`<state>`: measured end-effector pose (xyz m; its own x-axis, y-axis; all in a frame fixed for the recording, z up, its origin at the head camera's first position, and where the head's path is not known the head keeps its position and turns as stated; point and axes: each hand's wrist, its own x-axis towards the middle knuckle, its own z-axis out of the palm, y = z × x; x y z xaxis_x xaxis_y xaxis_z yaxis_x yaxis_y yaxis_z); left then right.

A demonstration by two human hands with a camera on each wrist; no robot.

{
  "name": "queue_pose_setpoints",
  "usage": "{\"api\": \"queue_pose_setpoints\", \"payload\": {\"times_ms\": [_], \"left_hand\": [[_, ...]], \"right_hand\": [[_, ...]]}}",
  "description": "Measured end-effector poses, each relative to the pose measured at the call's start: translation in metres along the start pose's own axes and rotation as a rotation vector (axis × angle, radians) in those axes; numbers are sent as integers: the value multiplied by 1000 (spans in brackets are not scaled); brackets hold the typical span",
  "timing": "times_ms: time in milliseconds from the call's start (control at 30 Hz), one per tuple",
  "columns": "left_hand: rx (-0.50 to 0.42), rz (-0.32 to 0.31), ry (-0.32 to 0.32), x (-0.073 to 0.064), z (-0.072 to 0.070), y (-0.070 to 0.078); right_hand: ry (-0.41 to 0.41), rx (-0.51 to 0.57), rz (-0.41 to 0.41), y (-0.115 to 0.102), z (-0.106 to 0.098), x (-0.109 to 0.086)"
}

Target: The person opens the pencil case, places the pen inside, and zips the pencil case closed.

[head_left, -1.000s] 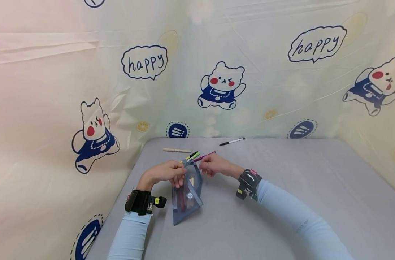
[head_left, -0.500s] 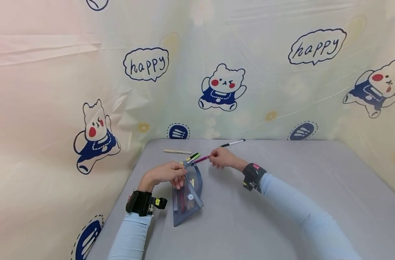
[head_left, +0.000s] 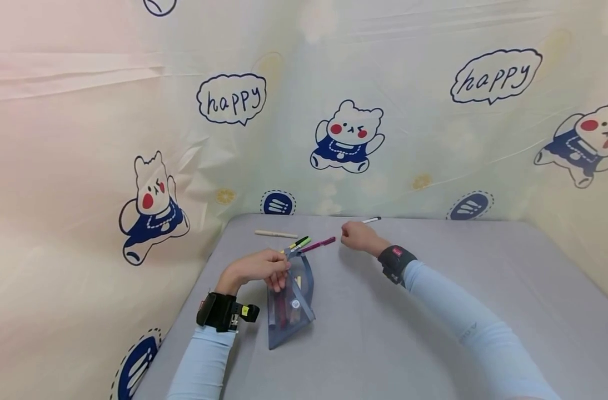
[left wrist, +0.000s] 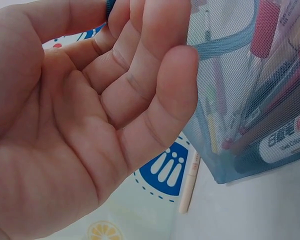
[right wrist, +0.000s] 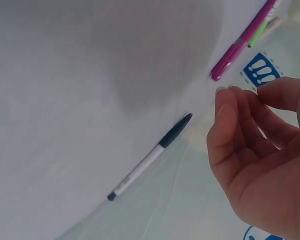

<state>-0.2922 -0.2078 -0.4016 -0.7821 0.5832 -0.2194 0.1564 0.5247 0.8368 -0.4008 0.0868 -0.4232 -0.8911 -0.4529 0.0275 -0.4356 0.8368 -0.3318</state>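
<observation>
My left hand (head_left: 258, 265) pinches the upper edge of a blue mesh pencil case (head_left: 281, 338), which stands tilted on the table. Several pens show through its mesh in the left wrist view, among them a marker (left wrist: 285, 140) with a white label. My right hand (head_left: 360, 236) is over the back of the table, its fingers loosely bent with nothing in them. Close by lies a white pen with a black cap (right wrist: 146, 161), partly hidden behind that hand in the head view. A magenta pen (head_left: 320, 244) lies between the pencil case and my right hand.
Beyond the pencil case lie a beige pen (head_left: 276, 234) and a green pen (head_left: 304, 243) with yellow and black ones. The grey table (head_left: 434, 311) ends at a printed curtain (head_left: 409, 133) along its back and sides.
My right hand has moved right and away from the pencil case, past the magenta pen to the white pen. The left hand keeps its grip on the pencil case.
</observation>
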Motion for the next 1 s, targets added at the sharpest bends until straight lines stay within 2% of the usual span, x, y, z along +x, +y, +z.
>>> {"api": "queue_pose_setpoints", "payload": {"times_ms": [233, 567, 767, 1000], "left_hand": [[-6, -7, -1, -1, -1, 2], [-7, -7, 5, -1, 0, 0], [2, -10, 8, -2, -1, -2], [12, -8, 10, 0, 1, 1]], "right_hand": [[24, -138, 27, 11, -4, 8], [27, -228, 12, 25, -8, 22], [11, -233, 14, 27, -9, 30], [43, -274, 35, 32, 1, 28]]}}
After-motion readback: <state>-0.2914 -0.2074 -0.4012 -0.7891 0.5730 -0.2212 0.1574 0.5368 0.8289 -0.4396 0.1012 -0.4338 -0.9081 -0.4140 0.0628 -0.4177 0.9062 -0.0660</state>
